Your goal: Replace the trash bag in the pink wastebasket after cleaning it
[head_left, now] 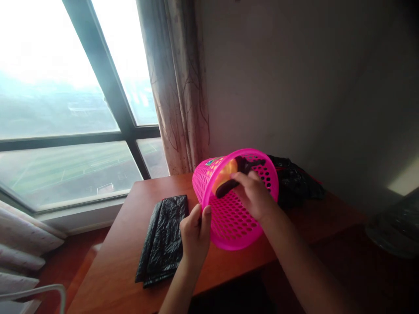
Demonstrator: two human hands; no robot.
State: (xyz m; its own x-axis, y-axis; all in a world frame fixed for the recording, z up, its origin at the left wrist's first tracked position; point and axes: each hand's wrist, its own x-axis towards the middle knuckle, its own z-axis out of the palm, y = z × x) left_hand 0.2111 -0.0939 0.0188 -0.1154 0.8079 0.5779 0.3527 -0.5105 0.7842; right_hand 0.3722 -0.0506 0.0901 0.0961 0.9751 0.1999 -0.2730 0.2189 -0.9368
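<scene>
A pink perforated plastic basket [235,218] lies tilted on its side over the wooden desk [114,270]. My left hand [195,233] is closed on the basket's rim at the near left. My right hand [253,194] rests on the basket's upper side, fingers pinched on a dark curved piece [229,186] that I cannot make out. Behind that piece something orange [225,174] shows through the basket's wall.
A folded stack of black plastic bags [163,240] lies on the desk left of the basket. A crumpled black bag [294,181] sits behind it by the wall. A window and curtain [180,87] stand at the back left. A dark fan-like object [396,222] is at the right.
</scene>
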